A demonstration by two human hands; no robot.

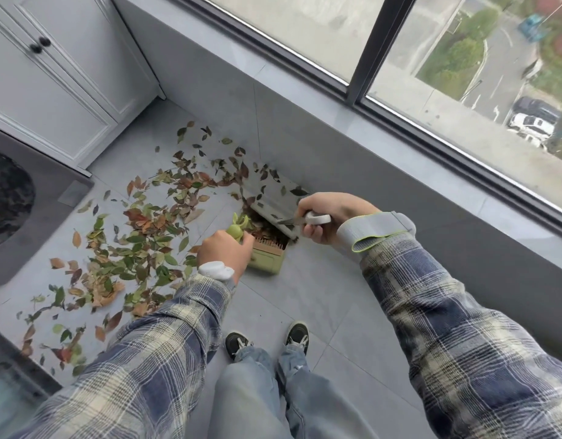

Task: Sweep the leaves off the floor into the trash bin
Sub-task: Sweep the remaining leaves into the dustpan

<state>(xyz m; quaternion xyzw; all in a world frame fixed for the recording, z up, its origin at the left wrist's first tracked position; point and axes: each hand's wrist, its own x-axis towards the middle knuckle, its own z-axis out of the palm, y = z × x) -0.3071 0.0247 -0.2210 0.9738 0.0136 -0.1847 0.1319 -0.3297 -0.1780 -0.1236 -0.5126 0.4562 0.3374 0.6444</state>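
Leaves [140,236] are lying strewn across the grey tiled floor [305,296], most of them spreading out to the left of and beyond my left grip [224,253], with a thinner trail running up toward the low wall [305,137] under the window [463,58]. My left grip is curling tightly round the pale green handle of a small brush [267,255], whose green head is sitting on the floor just to the right of my knuckles, its bristles meeting a dark clump of leaves. My right grip [328,217] is closing round the grey-white handle of a dustpan [270,198], which is lying against the foot of the wall just beyond the brush, its pan tilting and carrying a few leaves. The two grips are working near each other, with the brush head lying between them. My plaid sleeves [463,327] are reaching forward, and my shoes [297,337] are standing on bare tile nearer to me than the brush. White cabinet [51,74] doors are standing at the far left.
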